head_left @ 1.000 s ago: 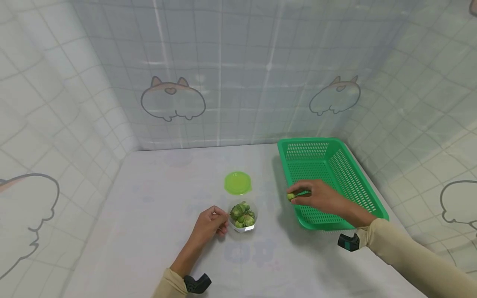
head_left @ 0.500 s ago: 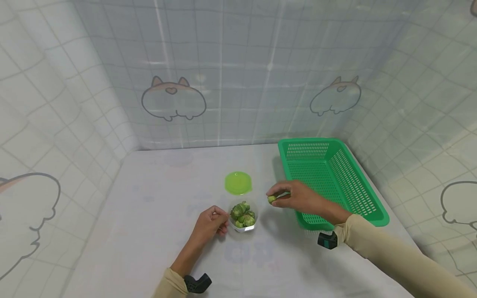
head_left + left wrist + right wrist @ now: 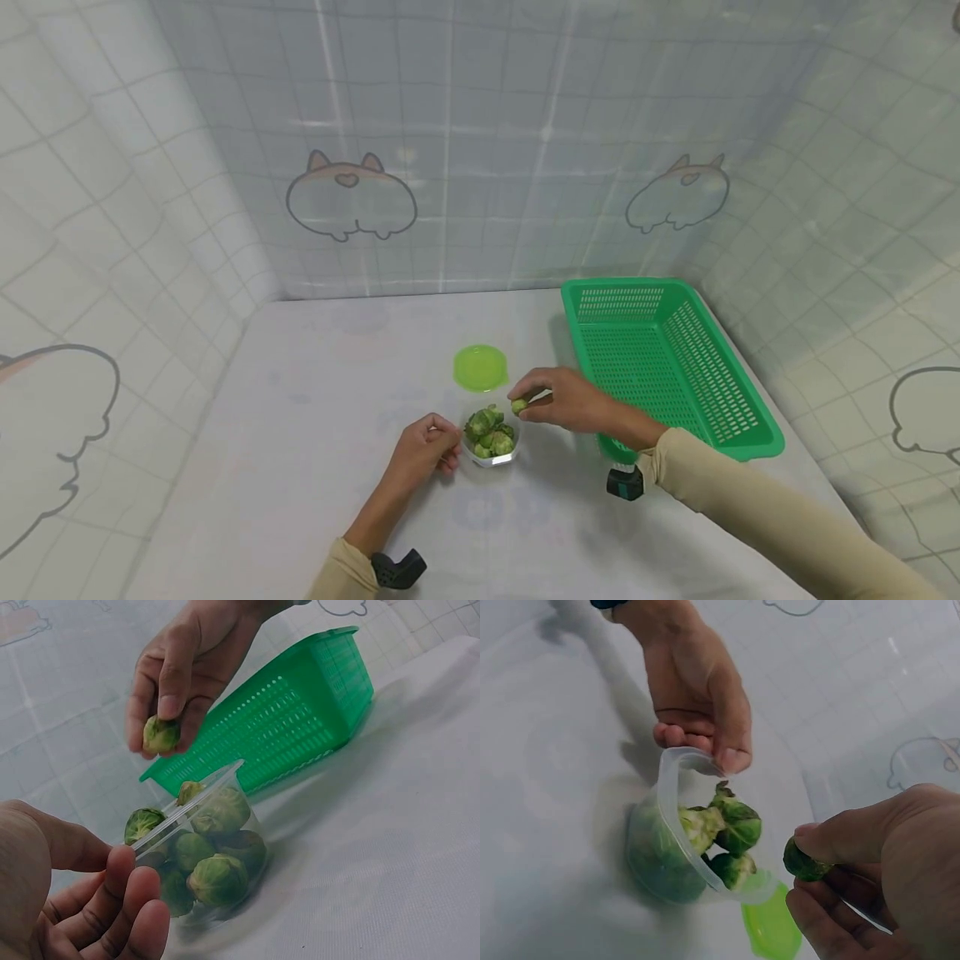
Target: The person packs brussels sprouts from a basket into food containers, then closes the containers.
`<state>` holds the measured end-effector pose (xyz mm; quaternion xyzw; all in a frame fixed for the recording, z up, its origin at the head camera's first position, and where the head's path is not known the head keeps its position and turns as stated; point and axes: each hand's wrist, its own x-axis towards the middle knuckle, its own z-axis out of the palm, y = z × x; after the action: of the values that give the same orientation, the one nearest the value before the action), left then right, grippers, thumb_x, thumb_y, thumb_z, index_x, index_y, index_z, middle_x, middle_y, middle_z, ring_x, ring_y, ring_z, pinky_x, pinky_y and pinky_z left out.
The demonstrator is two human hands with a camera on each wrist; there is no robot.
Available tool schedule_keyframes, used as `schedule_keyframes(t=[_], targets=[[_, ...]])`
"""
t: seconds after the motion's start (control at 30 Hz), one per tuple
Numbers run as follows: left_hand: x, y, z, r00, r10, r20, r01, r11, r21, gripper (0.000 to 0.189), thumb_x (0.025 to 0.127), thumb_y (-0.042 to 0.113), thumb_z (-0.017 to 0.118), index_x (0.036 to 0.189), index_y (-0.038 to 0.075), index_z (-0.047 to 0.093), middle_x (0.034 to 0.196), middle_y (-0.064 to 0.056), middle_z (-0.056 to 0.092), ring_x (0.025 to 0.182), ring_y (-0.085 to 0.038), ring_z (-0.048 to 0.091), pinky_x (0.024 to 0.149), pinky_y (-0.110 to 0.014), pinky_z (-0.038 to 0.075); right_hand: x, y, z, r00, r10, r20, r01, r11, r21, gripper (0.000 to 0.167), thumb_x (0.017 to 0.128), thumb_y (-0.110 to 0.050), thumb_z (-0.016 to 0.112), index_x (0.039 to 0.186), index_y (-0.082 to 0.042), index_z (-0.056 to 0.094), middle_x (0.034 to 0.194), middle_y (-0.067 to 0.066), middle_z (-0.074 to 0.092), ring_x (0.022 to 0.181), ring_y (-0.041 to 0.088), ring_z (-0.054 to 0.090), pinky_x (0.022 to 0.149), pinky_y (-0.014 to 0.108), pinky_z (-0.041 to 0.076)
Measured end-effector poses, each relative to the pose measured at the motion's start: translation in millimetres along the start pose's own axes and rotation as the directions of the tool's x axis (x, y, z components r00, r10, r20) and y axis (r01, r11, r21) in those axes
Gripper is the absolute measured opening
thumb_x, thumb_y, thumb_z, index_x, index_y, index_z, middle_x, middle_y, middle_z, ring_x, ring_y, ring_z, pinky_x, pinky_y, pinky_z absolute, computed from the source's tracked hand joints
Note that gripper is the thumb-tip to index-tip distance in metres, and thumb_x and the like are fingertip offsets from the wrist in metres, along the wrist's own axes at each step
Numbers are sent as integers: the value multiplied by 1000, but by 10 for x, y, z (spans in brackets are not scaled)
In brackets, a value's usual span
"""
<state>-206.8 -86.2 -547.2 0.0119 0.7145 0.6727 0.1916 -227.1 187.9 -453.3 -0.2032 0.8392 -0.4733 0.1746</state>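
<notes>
A clear plastic container point(image 3: 497, 461) filled with several Brussels sprouts point(image 3: 217, 880) stands on the white table. At its left side my left hand point(image 3: 424, 450) pinches the rim between thumb and fingers. My right hand point(image 3: 564, 402) is just right of the container and a little above it, with one small Brussels sprout point(image 3: 161, 735) pinched between thumb and fingertips. In the right wrist view that held sprout point(image 3: 804, 862) shows beside the container's open top. Some sprouts rise above the rim.
Behind the container lies a round lime-green lid point(image 3: 480, 368). To the right is a green slotted plastic basket point(image 3: 626, 342), partly covered by the right forearm. Sheets with a tile pattern enclose the table at the back and sides.
My right hand has moved left from over the basket's edge to beside the container, carrying the sprout. My left hand has stayed at the container's rim.
</notes>
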Motion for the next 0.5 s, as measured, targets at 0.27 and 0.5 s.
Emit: schedule_keyframes(t=[0.27, 0.5], targets=[[-27, 3, 7, 1000, 22, -1, -22, 1000, 6, 19, 96, 16, 68, 101, -1, 60, 81, -19, 70, 62, -19, 64, 58, -33, 57, 97, 14, 159, 999, -48, 19, 50, 994, -97, 25, 89, -1, 75, 114, -4, 71, 115, 9, 69, 105, 26, 69, 88, 31, 57], [-32, 14, 11, 1000, 17, -4, -17, 1000, 1, 16, 95, 13, 67, 100, -1, 61, 83, -22, 70, 61, -18, 64, 58, -32, 57, 124, 46, 235, 998, -58, 9, 59, 981, -183, 26, 88, -1, 76, 112, -6, 71, 111, 6, 70, 102, 23, 69, 83, 26, 57]])
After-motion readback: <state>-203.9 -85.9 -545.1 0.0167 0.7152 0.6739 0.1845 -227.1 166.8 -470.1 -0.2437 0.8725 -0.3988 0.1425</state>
